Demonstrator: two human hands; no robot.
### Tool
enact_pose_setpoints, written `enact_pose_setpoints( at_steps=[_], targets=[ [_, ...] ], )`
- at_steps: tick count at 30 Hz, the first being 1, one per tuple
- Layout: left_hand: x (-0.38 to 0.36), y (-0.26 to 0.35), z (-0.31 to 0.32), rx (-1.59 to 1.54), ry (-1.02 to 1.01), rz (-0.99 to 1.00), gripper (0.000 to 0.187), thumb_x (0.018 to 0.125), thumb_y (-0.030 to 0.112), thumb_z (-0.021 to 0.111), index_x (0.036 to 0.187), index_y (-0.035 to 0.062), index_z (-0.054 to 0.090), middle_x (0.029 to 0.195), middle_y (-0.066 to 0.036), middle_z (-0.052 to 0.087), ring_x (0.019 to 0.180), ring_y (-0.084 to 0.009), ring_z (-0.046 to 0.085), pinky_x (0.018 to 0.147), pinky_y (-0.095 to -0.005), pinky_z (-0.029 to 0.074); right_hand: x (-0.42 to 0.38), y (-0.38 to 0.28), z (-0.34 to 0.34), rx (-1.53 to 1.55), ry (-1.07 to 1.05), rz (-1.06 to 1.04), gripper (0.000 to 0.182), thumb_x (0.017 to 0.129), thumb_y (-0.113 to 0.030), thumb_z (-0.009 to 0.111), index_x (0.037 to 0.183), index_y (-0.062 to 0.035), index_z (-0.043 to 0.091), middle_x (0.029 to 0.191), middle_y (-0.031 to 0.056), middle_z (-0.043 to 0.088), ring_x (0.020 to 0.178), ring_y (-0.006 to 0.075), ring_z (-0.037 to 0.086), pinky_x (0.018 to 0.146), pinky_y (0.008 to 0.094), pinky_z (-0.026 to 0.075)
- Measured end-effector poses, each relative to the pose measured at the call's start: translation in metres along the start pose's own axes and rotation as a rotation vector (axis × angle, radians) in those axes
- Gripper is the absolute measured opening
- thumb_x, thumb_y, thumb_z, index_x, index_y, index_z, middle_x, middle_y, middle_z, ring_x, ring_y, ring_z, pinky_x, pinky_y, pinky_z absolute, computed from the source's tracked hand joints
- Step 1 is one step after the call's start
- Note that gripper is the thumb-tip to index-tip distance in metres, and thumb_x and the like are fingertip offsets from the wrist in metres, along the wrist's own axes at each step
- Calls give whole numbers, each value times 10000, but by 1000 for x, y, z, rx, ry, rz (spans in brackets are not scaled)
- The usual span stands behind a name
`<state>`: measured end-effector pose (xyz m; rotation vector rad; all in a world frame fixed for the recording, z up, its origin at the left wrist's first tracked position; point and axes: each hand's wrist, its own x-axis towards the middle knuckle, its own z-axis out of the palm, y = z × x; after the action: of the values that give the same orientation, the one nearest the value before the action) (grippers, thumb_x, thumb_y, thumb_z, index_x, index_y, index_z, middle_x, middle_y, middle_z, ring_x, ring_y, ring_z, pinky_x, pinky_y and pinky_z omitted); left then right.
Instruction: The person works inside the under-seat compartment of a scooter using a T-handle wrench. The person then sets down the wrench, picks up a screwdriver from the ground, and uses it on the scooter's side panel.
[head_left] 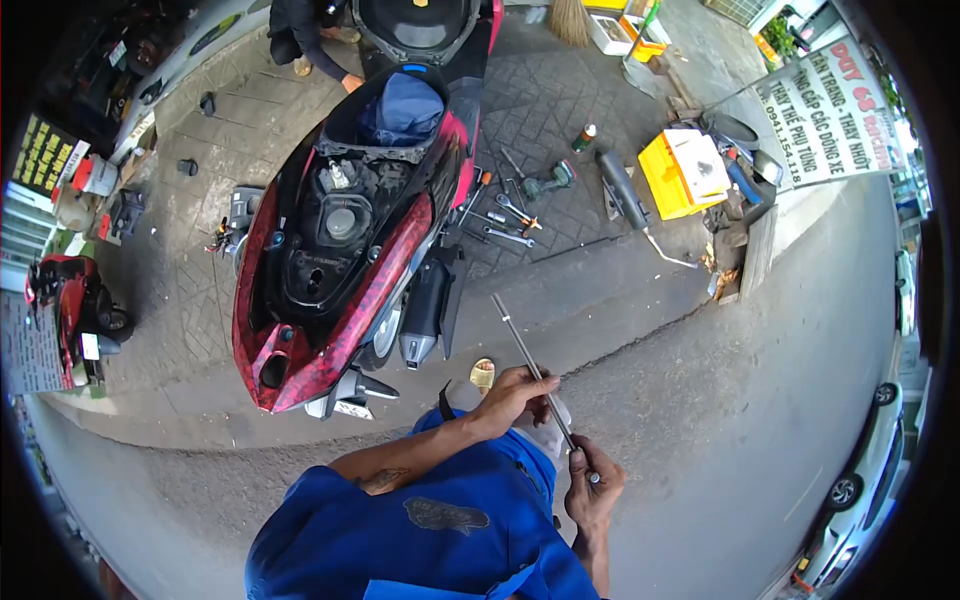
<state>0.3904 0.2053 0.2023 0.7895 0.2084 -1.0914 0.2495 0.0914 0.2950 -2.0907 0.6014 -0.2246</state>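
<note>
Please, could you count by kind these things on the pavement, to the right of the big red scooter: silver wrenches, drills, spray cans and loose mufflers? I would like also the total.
Silver wrenches: 2
Drill: 1
Spray can: 1
Loose muffler: 1
Total: 5

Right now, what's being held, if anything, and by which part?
A thin metal rod: the left hand grips it partway along its length, and the right hand holds it near its lower end.
</note>
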Motion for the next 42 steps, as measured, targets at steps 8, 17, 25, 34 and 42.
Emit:
enact_pose_setpoints(
  at_steps=[8, 17, 25, 34, 42],
  targets=[
    [149, 140, -9, -214, 149, 197, 263, 902, 152, 577, 1136, 36, 549, 815, -75, 608, 722, -225, 639, 599, -336, 504, 234, 15, 9, 106, -182, -169, 219, 858, -163, 688, 970, 25, 692, 668, 88, 623, 591, 110, 559, 547, 258, 433],
    [291, 298, -19, -571, 273, 504, 202, 932, 161, 559, 1102, 54, 580, 809, -57, 611, 741, -215, 618, 685, -348, 512, 520, -62, 45, 12, -700, -716, 178, 807, -79, 681, 977, -29, 667, 752, 113, 627, 615, 278, 609, 565, 355, 482],
    [304, 373, -45, -778, 350, 753, 210, 947, 200, 558, 1072, 37, 600, 794, -55, 599, 722, -210, 617, 708, -332, 533, 610, -159, 98, -101, -937, -1053, 157, 766, -80, 690, 910, -35, 647, 746, 104, 621, 653, 291, 598, 572, 392, 479],
    [265, 418, -140, -912, 460, 831, 190, 969, 201, 518, 1096, 65, 560, 831, -49, 606, 715, -206, 602, 667, -316, 512, 592, -198, 214, -165, -1021, -667, 245, 769, -48, 680, 1008, -7, 639, 786, 151, 633, 701, 348, 617, 636, 410, 495],
    [236, 425, -243, -1055, 531, 1028, 185, 976, 199, 501, 1103, 79, 563, 845, -50, 605, 740, -204, 598, 671, -328, 513, 596, -237, 332, -283, -1074, -969, 266, 838, -60, 604, 1085, 38, 619, 868, 197, 625, 798, 373, 608, 721, 439, 488]
  ],
)
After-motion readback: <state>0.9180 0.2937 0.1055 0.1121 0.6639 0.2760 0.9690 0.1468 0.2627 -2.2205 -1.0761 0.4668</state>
